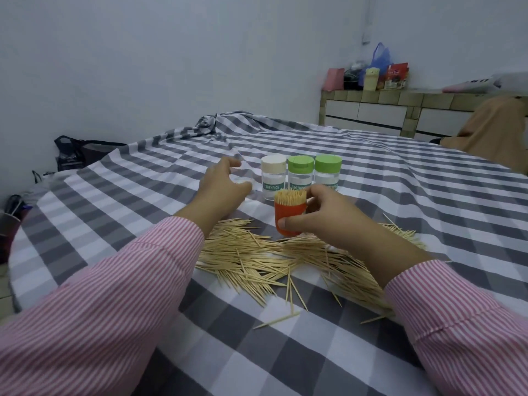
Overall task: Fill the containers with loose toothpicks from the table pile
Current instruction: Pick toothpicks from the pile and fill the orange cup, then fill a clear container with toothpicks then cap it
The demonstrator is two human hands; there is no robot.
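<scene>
The right hand [320, 215] grips the orange container [289, 217], thumb on its near wall and fingers curled round the far side, holding it upright just above the pile so the packed toothpicks [290, 196] standing in its mouth cannot spill. It looks full, which likely explains why it is lifted clear of the heap rather than being loaded.

The left hand [221, 190] holds nothing; its fingers are spread and loosely curved, reaching toward 12 o'clock, just left of the capped row. What it reaches for I cannot tell; something pale seems to lie beyond its fingertips, too blurred to name.

3 labelled containers stand touching side by side at 12 o'clock from the orange one: the white-capped container [273, 178], then 2 green-capped ones [300, 175] [328, 174]. Caps on and set apart from the work, they appear finished.

The loose toothpick pile [257, 258] sprawls on the checked cloth [428, 195] at 6 o'clock from the orange container, between both striped sleeves, within easy reach.
</scene>
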